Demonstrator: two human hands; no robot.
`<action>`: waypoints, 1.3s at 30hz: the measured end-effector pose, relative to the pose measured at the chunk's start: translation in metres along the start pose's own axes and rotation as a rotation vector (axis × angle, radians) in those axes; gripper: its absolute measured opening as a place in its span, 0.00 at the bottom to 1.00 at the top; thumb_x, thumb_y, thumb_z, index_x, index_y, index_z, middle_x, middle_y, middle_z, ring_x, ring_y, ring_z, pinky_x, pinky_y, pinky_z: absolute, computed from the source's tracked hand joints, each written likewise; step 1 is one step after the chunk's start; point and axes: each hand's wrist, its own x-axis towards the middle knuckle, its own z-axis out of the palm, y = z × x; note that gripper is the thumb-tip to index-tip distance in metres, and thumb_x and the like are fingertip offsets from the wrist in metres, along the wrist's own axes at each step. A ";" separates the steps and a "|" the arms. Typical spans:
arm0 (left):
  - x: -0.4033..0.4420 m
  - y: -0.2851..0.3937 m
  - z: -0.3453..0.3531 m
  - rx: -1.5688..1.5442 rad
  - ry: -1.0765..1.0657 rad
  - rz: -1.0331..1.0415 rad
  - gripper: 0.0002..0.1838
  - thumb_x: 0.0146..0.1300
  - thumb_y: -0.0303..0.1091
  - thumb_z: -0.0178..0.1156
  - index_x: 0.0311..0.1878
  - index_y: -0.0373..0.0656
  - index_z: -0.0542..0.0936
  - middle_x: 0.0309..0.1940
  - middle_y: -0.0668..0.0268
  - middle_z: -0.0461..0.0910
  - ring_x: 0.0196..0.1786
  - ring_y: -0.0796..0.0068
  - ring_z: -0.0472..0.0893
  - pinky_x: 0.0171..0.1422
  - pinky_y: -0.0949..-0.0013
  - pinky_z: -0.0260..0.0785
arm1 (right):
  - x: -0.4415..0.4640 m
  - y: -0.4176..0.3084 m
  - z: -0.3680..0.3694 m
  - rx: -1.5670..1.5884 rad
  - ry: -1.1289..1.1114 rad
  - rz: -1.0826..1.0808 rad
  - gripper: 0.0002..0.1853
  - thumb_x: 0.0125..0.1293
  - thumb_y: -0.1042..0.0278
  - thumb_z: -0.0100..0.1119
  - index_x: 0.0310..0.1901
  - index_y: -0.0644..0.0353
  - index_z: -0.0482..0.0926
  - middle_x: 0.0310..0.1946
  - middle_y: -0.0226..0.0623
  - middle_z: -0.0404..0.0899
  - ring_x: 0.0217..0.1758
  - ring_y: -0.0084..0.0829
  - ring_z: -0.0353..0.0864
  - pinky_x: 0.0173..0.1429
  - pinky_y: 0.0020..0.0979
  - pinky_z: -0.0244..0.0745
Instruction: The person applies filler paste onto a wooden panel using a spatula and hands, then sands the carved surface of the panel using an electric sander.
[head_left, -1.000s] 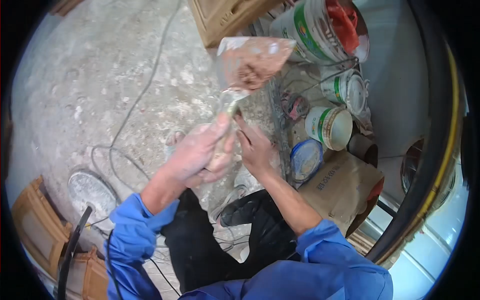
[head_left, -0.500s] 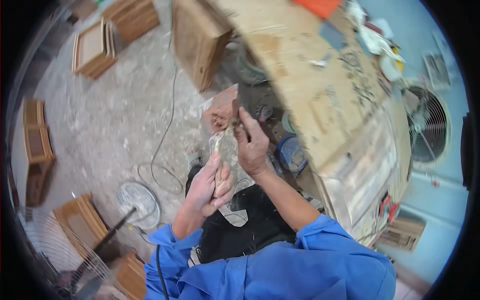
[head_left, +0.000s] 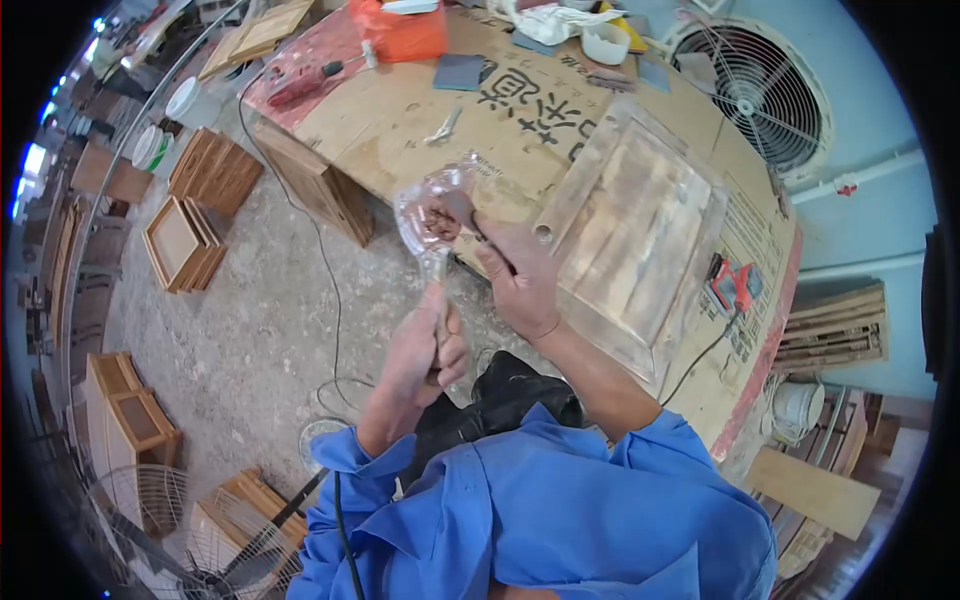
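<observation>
My left hand (head_left: 425,345) is closed round the handle of a putty knife (head_left: 436,266), which points away from me. Reddish-brown putty (head_left: 440,224) sits in a lump on its broad blade, blurred by motion. Beside the blade is my right hand (head_left: 522,280), its thumb and fingers pinched at the edge of a flat greyish-brown piece that I cannot make out clearly. Both hands are in front of the worktable's near edge. To their right a framed wooden panel (head_left: 640,225), patched with pale filler, lies on the cardboard-covered table (head_left: 400,140).
A red power tool (head_left: 735,287) with a cord lies right of the panel. Sandpaper (head_left: 459,72), an orange bag (head_left: 400,32) and a white tub (head_left: 606,44) are at the back. Wooden frames (head_left: 185,245) stand on the floor at left, near a wire fan (head_left: 215,545).
My view has swung towards the table, bringing the whole panel and the red tool into sight. Both hands have come round to the table's edge, still holding the putty-loaded knife between them.
</observation>
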 end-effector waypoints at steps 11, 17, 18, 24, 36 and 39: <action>0.024 0.059 0.017 -0.077 -0.269 0.003 0.26 0.85 0.56 0.44 0.34 0.46 0.70 0.13 0.71 0.62 0.10 0.81 0.54 0.12 0.75 0.47 | -0.015 0.038 0.013 -0.027 -0.017 0.420 0.16 0.76 0.66 0.63 0.60 0.63 0.84 0.37 0.36 0.81 0.28 0.26 0.75 0.34 0.27 0.73; 0.088 0.110 -0.024 0.061 -0.125 -0.104 0.26 0.85 0.56 0.45 0.34 0.46 0.70 0.14 0.70 0.63 0.10 0.81 0.55 0.12 0.75 0.47 | 0.062 0.045 0.005 0.732 -0.027 1.136 0.17 0.81 0.58 0.57 0.56 0.65 0.81 0.29 0.35 0.78 0.22 0.22 0.69 0.28 0.24 0.66; 0.095 0.114 -0.037 0.084 -0.093 -0.161 0.26 0.84 0.56 0.46 0.34 0.46 0.70 0.14 0.70 0.63 0.10 0.81 0.55 0.12 0.75 0.47 | 0.072 0.051 0.008 0.854 -0.123 1.192 0.18 0.82 0.56 0.56 0.56 0.66 0.80 0.28 0.35 0.77 0.21 0.21 0.68 0.28 0.24 0.64; 0.134 0.153 -0.053 -0.049 -0.279 -0.383 0.24 0.84 0.54 0.47 0.34 0.45 0.70 0.14 0.69 0.65 0.10 0.80 0.57 0.12 0.75 0.47 | 0.082 0.111 0.051 1.010 -0.215 1.206 0.23 0.83 0.53 0.53 0.56 0.71 0.78 0.25 0.33 0.76 0.20 0.21 0.66 0.28 0.25 0.64; 0.190 0.180 -0.042 0.430 0.148 -0.154 0.21 0.83 0.50 0.51 0.33 0.47 0.72 0.14 0.73 0.62 0.11 0.83 0.56 0.13 0.76 0.48 | 0.037 0.120 0.045 0.271 0.040 1.383 0.18 0.78 0.57 0.54 0.47 0.65 0.84 0.25 0.34 0.78 0.22 0.26 0.71 0.27 0.27 0.65; 0.229 0.170 -0.092 0.547 0.210 -0.072 0.21 0.79 0.50 0.56 0.30 0.48 0.73 0.14 0.72 0.64 0.12 0.82 0.58 0.14 0.74 0.48 | 0.039 0.157 0.039 -0.148 -0.023 1.157 0.15 0.73 0.60 0.55 0.45 0.65 0.82 0.29 0.46 0.83 0.30 0.45 0.79 0.36 0.39 0.73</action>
